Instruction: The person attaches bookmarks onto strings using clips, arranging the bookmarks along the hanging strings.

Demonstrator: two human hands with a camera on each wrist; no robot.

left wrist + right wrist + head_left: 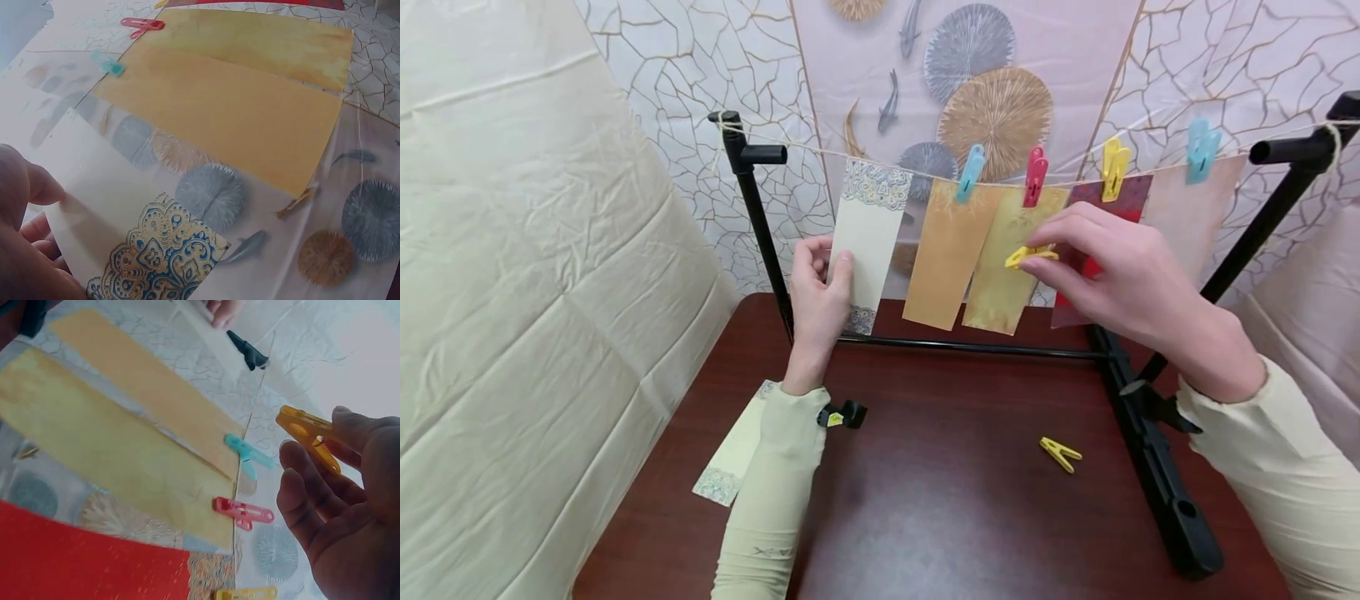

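Observation:
My left hand (pixel 820 287) pinches a cream paper card (pixel 867 237) with blue patterned ends, thumb in front, its top edge up at the string (pixel 805 147). In the left wrist view the patterned end of that card shows large. My right hand (pixel 1120 271) pinches a yellow clothespin (pixel 1032 256) between thumb and fingers, in front of the hanging cards. An orange card (pixel 950 258) hangs by a blue clothespin (pixel 971 173). Beside it a mustard card (pixel 1011 275) hangs by a red clothespin (pixel 1035 177). The right hand partly hides a red card (pixel 1067 292).
Another yellow clothespin (pixel 1060 454) lies on the brown table (pixel 940 500). A second patterned card (pixel 730 458) lies under the left forearm. Black stand posts (pixel 752 208) hold the string at both sides. A pale card (pixel 1195 208) hangs far right by a blue clothespin (pixel 1203 150).

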